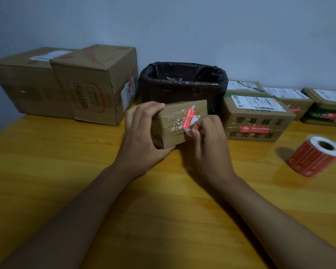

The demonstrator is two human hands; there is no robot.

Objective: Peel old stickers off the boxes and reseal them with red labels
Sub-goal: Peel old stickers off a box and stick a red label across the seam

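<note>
A small brown cardboard box (175, 121) wrapped in clear tape stands tilted on the wooden table (66, 171), just in front of me. My left hand (142, 138) grips its left end, thumb under the near edge and fingers over the top. A red label (189, 118) runs across the box's face among white scraps of torn sticker. My right hand (208, 140) pinches the label's lower end between thumb and fingertips. A roll of red labels (314, 155) lies on its side at the right.
A bin lined with a black bag (182, 84) stands behind the small box. Two large cartons (70, 82) sit at the back left. Several smaller parcels, some bearing red labels, line the back right, the nearest one (256, 119) printed with large characters.
</note>
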